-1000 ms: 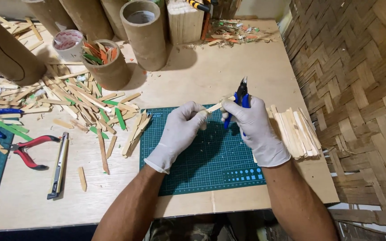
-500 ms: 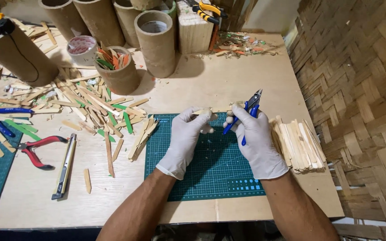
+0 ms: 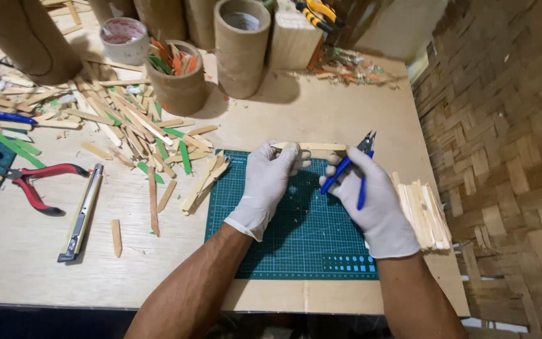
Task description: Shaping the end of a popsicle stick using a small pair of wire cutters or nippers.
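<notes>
Both hands wear white gloves and hover over a green cutting mat (image 3: 296,242). My left hand (image 3: 270,182) pinches the left end of a flat wooden craft stick (image 3: 318,147), held level above the mat's far edge. My right hand (image 3: 374,201) grips blue-handled cutters (image 3: 354,164), jaws pointing up and right beside the stick's right end. Its fingers also touch the stick.
A stack of cut sticks (image 3: 423,213) lies at the mat's right. Loose sticks (image 3: 127,129), some green, spread to the left. Red pliers (image 3: 36,185) and a utility knife (image 3: 83,213) lie further left. Cardboard tubes (image 3: 241,47) and a tape roll (image 3: 124,36) stand behind.
The view has tilted and shifted slightly. Both hands stay together over the mat's far edge; the stick now lies more level and the cutters sit by its right end.
</notes>
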